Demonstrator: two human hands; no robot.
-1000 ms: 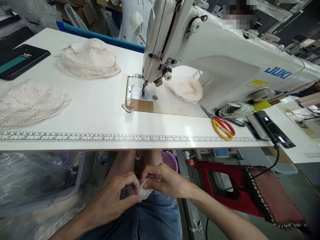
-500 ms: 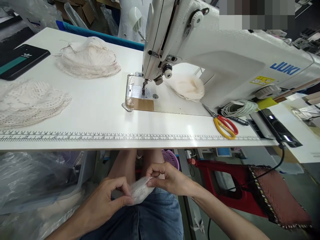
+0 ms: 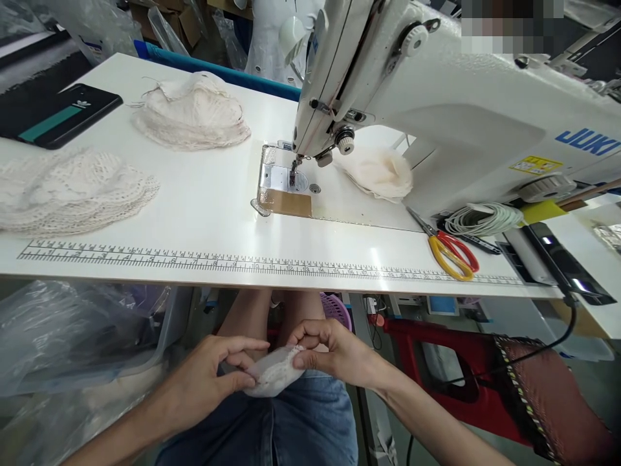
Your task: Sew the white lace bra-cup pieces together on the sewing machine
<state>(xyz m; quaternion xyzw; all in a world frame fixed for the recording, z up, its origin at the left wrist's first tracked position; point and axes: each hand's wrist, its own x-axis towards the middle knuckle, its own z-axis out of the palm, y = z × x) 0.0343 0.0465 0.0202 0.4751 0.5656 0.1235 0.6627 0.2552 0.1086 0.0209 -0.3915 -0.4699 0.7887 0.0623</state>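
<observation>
Lace piece [image 3: 272, 377]: held over the lap, below the table [image 3: 204, 207] edge.
Left hand [image 3: 206, 382]: pinched shut on its left edge.
Right hand [image 3: 334, 353]: fingertips closed on its right edge.

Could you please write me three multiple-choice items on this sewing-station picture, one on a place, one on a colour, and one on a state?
1. Where do the scissors lie?
A. on the table, right of the needle plate
B. on the person's lap
C. on the left lace stack

2. What colour are the scissor handles?
A. both blue
B. red and yellow
C. both black

3. What is the state of the small white lace piece?
A. lying under the needle
B. pinched between the left hand and right hand over the lap
C. lying flat on the table

Answers: 1 A, they rest near the sewing machine base. 2 B, one loop of each colour shows. 3 B, fingertips of both hands grip it below the table edge.
</observation>
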